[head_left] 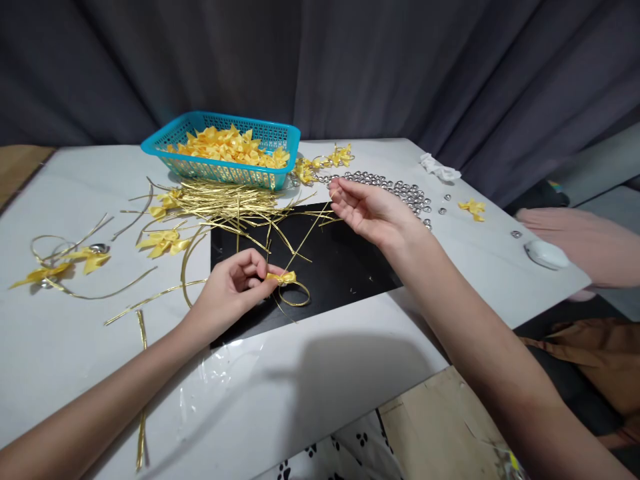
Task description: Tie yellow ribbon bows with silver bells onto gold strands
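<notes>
My left hand [240, 280] pinches a small yellow ribbon bow [284, 277] over the black mat. A loop of gold cord [300, 301] hangs from the bow, and a thin loose end trails below it. Up and to the right, my right hand [367, 207] has its thumb and fingertips closed on the far end of a gold strand [313, 231]. That strand runs taut and slanting between the bow and my right fingers. Beyond both hands lies a pile of cut gold cords [225, 203].
A turquoise basket [220, 165] of yellow bows stands at the back. Silver beads [407, 193] are scattered right of it. Several bows with cord lie at left, near a yellow bow [163, 243]. A white computer mouse [547, 254] rests by the right edge.
</notes>
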Demonstrator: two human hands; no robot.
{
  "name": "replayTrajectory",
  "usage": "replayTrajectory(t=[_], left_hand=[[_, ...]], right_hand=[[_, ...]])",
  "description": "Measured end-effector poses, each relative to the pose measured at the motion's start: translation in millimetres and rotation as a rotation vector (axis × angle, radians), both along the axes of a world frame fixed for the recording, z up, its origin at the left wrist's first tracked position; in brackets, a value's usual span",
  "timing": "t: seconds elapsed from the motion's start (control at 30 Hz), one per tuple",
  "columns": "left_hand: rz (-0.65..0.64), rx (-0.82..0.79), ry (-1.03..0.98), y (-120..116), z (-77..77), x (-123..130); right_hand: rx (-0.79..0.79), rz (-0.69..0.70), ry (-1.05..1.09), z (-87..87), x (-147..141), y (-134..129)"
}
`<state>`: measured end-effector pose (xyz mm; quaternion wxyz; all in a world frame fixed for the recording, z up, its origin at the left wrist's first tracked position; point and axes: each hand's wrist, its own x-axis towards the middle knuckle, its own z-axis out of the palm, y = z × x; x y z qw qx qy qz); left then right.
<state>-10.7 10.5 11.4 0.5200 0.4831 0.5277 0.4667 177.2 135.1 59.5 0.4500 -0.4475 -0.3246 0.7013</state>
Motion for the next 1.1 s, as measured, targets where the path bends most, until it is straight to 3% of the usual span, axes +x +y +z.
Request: replayTrajectory(t=[0.33, 0.6, 0.9, 1.1], left_hand=[[0.052, 0.027, 0.077, 0.1, -0.6, 1.7], [0.041, -0.008, 0.191, -2.3, -2.1, -0.1], [-0.017, -0.002, 0.177, -2.5, -2.4, 0.2], [-0.038, -0.010, 0.218, -2.3, -2.5, 0.8]], right_hand=[[0.042, 0.020, -0.069, 13.5, 5.8, -3.1], [-0.031, 0.002, -0.012, 5.8, 6.2, 3.7], [-0.056, -0.025, -0.044, -11.6, 9.3, 14.6], [0.005, -0.042, -0.041, -8.3, 14.8, 16.6]])
